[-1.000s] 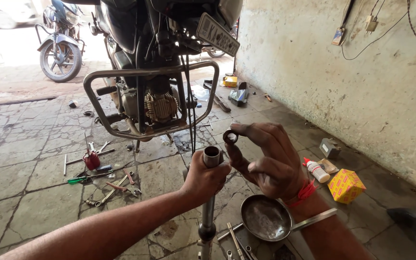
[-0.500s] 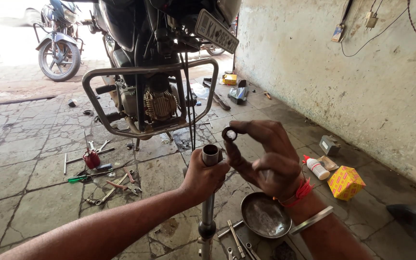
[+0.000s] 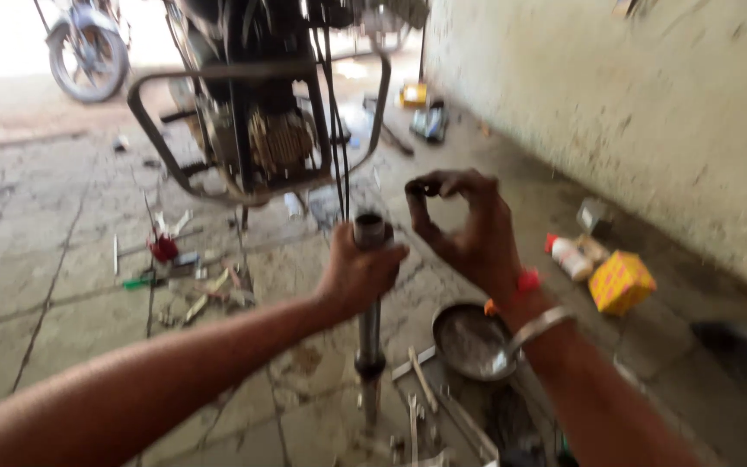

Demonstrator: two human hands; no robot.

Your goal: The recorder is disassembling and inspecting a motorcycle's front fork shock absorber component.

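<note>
My left hand (image 3: 358, 275) grips the top of an upright metal fork tube (image 3: 369, 342) that stands on the stone floor. Its open end (image 3: 369, 229) shows just above my fingers. My right hand (image 3: 469, 233) is raised beside the tube's top and pinches a small dark ring seal (image 3: 418, 192) between thumb and fingertips. The ring is a little to the right of the tube mouth and apart from it. The frame is motion-blurred.
A motorcycle (image 3: 261, 104) with a crash guard stands ahead. Hand tools (image 3: 188, 277) lie scattered on the left floor. A round metal bowl (image 3: 470, 342) sits below my right wrist. A yellow box (image 3: 620, 281) and a white bottle (image 3: 568, 255) lie by the wall.
The view has shifted and blurred. My right hand with the ring has stayed beside the tube's top; my left hand keeps its grip.
</note>
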